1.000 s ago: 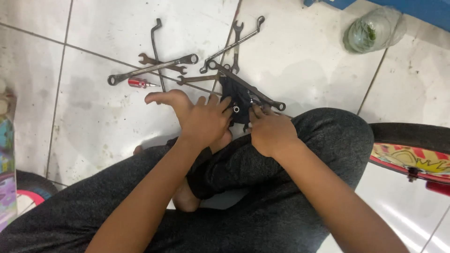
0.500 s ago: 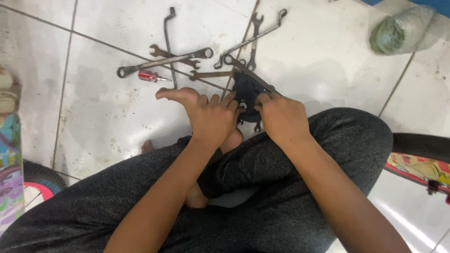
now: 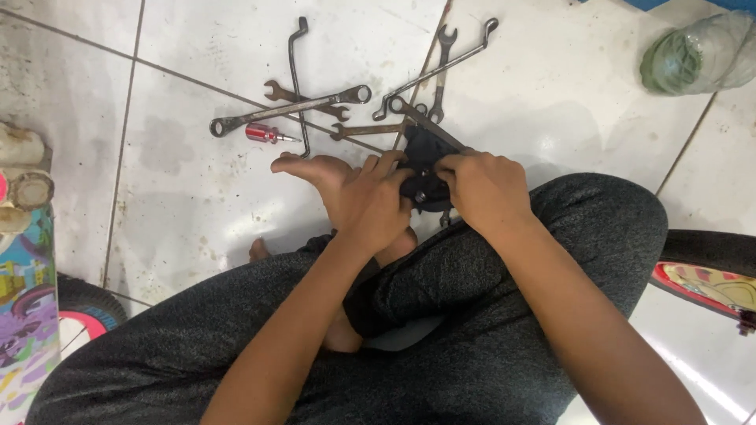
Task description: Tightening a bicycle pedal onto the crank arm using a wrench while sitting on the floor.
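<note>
Below, the white tiled floor (image 3: 197, 197) fills the view, and the person sits cross-legged on it in dark grey trousers (image 3: 488, 338), one bare foot (image 3: 311, 169) stretched out just left of the black part.

Taking that black part (image 3: 425, 165) as the landmark: it sits between the two hands, low over the tiles in front of the folded knee. The left hand (image 3: 370, 205) grasps its left edge, fingers curled over the top. The right hand (image 3: 484, 189) clasps its right side, fingertips pressing in on it. Both hands are closed on it.

A small bicycle wheel with a black tyre (image 3: 713, 256) lies far to the right of the part, at the frame's edge. A green plastic bottle (image 3: 697, 55) lies well up and to the right of it. A scatter of spanners (image 3: 315, 106) spreads just above and to the left of the part, some crossing one another, and one long spanner (image 3: 421, 122) touches its upper edge. A short red-handled screwdriver (image 3: 268, 134) lies left of the part, among the spanners.
</note>
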